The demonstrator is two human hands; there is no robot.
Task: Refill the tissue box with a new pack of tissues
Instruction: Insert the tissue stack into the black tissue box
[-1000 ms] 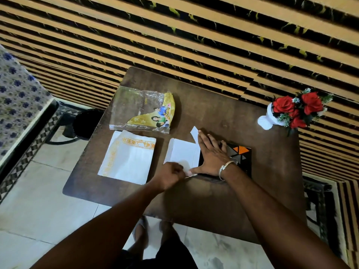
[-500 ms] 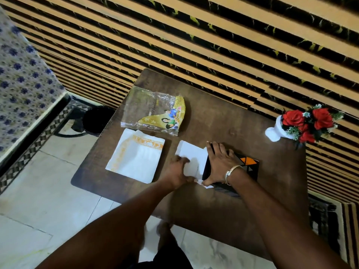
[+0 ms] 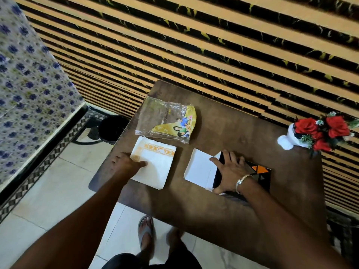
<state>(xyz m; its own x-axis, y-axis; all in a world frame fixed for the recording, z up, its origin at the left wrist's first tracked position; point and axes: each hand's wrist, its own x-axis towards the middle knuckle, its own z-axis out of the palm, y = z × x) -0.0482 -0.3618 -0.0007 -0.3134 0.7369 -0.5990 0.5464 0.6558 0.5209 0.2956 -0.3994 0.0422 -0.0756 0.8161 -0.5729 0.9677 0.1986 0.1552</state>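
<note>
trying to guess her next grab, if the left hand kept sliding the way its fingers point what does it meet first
The left hand already rests on the near-left edge of the white tissue stack with the orange border, fingers pointing right across it. Past the stack lies bare brown tabletop, then probably the white open flap of the black tissue box.

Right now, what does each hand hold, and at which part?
Left hand rests on the tissue stack's left edge. Right hand presses the tissue box top.
</note>
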